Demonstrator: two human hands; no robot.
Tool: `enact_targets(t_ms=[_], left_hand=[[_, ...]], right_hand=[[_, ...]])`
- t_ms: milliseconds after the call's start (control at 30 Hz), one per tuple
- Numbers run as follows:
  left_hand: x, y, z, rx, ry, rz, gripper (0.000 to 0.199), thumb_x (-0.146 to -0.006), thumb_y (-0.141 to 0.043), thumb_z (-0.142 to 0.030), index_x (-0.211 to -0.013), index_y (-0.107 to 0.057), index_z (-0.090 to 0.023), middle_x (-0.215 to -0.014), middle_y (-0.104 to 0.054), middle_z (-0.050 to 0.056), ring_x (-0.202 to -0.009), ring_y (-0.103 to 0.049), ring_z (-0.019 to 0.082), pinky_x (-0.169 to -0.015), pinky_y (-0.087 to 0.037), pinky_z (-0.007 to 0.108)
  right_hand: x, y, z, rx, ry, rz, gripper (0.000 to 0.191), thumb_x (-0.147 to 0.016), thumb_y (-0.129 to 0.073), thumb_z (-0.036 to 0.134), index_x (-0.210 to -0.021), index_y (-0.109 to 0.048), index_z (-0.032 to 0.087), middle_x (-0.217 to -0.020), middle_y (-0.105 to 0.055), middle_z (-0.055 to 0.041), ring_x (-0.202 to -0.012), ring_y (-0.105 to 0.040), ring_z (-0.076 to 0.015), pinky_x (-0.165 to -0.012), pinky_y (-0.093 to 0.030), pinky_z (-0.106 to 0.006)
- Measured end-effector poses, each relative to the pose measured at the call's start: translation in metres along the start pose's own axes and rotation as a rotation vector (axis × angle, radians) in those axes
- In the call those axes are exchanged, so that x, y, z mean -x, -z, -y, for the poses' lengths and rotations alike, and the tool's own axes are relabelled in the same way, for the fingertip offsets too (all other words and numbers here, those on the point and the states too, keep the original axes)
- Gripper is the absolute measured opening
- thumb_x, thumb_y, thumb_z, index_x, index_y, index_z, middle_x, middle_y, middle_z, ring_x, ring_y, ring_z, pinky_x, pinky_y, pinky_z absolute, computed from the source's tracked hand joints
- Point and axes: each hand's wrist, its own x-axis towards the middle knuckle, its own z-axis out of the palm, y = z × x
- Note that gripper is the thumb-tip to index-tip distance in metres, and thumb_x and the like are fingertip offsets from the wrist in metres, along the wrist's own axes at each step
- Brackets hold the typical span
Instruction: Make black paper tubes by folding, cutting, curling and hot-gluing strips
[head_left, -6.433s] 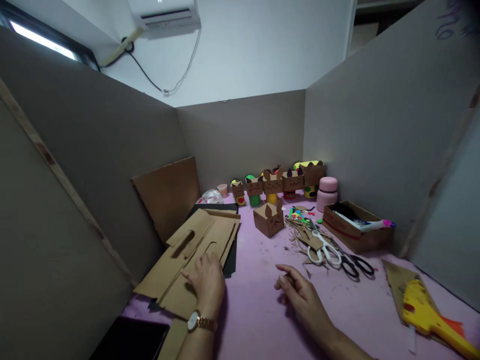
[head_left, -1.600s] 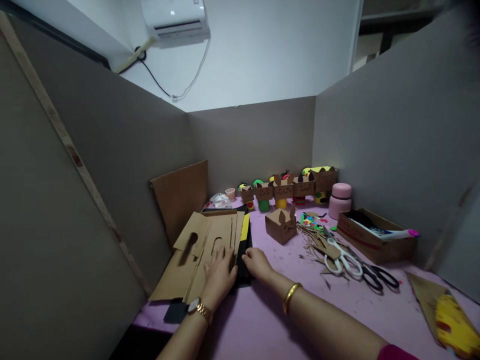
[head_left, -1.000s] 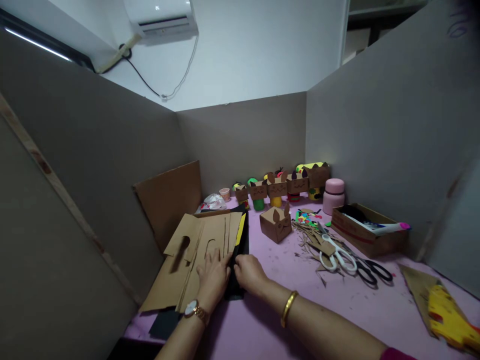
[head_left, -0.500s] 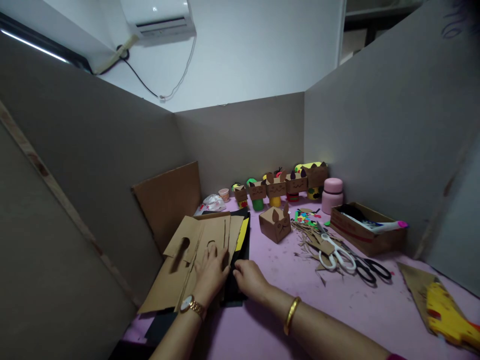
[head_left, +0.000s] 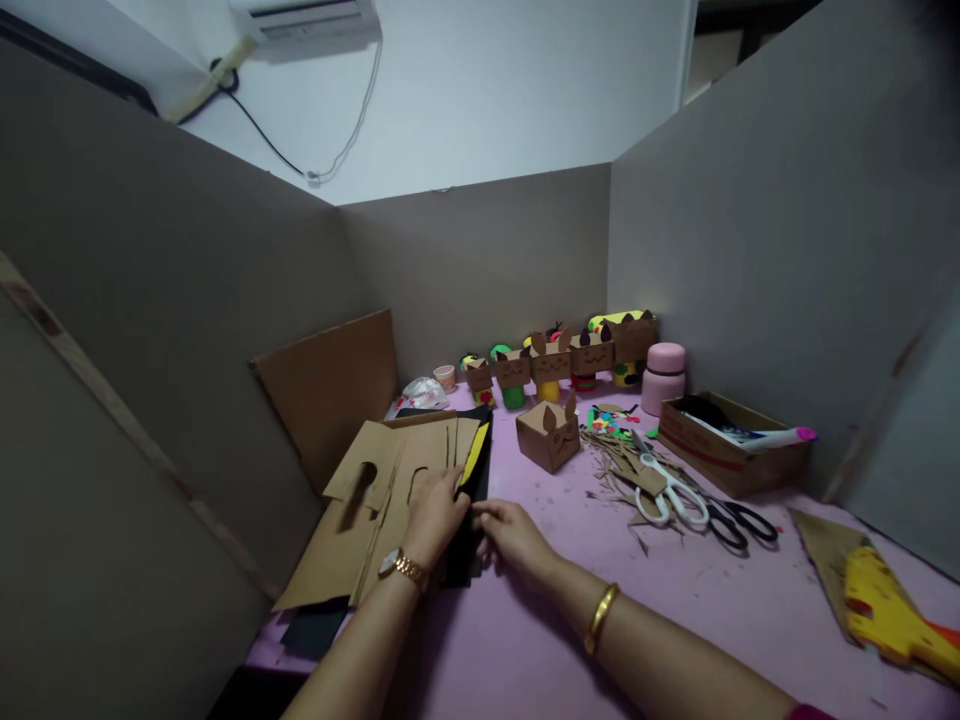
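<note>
Cardboard sheets: flat brown pieces (head_left: 311,568) with a smooth matte face, creased folds and a keyhole-shaped cutout, piled along the tabletop's left edge.
Black sheets: thin, dark, straight-edged sheets (head_left: 463,565) poke out beneath the cardboard; a narrow yellow strip (head_left: 472,456) shows at their right side.
Left hand: the left hand (head_left: 435,515) lies over the pile's right part, fingers bent towards its edge; whether they pinch a sheet, I cannot tell.
Right hand: the right hand (head_left: 517,540) is loosely curled, its fingertips by the black sheets' right edge; I cannot tell if it grips them.
Tabletop: a pink surface (head_left: 517,665), speckled with dark marks.
Far edge: a row of boxy cardboard animal heads (head_left: 551,362) on coloured round bases, a rounded pink bottle (head_left: 664,382) to their right.
Middle: a cardboard cube (head_left: 546,445) with leaf-shaped ears and a drawn face.
Right edge: curly cardboard scraps (head_left: 611,455), white-handled scissors (head_left: 663,476), black-handled scissors (head_left: 721,507) and an open cardboard box (head_left: 712,470).
Near right corner: a yellow plastic glue gun (head_left: 885,608), partly over flat cardboard.
</note>
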Motion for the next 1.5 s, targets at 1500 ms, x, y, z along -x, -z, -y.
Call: enact_targets(t_ms=[1500], left_hand=[[-0.006, 0.003, -0.005, -0.286, 0.041, 0.065, 0.03, -0.086, -0.053, -0.029, -0.114, -0.052, -0.018, -0.114, -0.057, 0.008, -0.094, -0.059, 0.021, -0.078, -0.05, 0.042]], right_hand=[[-0.01, -0.022, 0.003, 0.454, 0.149, -0.327, 0.016, -0.088, -0.052, 0.029, -0.091, -0.06, 0.015, -0.091, -0.063, -0.0028, -0.078, -0.061, -0.0146, -0.071, -0.05, -0.034]])
